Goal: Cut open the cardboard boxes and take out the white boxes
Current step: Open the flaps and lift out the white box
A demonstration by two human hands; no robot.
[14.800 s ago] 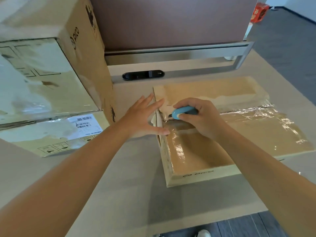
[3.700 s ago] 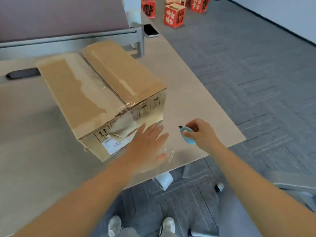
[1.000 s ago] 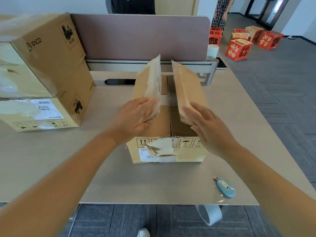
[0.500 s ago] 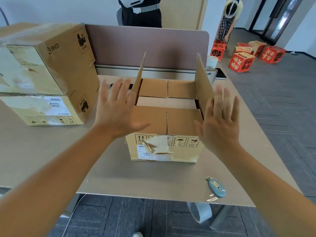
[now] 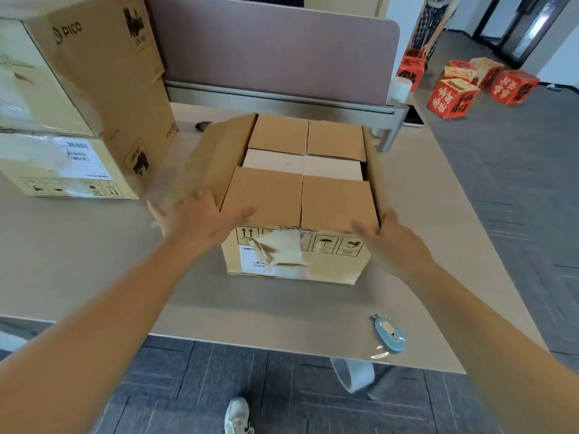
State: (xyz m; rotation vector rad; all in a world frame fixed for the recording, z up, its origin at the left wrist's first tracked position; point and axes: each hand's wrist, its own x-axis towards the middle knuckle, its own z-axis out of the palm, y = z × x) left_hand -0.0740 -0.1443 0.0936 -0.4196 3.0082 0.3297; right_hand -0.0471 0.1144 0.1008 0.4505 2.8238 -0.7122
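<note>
The cardboard box [image 5: 300,214] sits at table [image 5: 78,261] centre, outer flaps spread, white box [image 5: 302,166] visible inside. Left hand [image 5: 200,219], fingers straight, presses the 9 o'clock flap; right hand [image 5: 387,238], fingers straight, touches the 3 o'clock corner. Cutter [image 5: 389,334] lies at 5 o'clock.

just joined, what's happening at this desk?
A person is unpacking a cardboard box on the desk. Its long outer flaps are folded out to the sides; the short inner flaps are still down, with a strip of white box showing between them. The left hand is at the left flap, the right hand at the box's right front corner, both with straight fingers. The blue cutter lies by the desk edge. Two more boxes are stacked at left, still taped.
</note>
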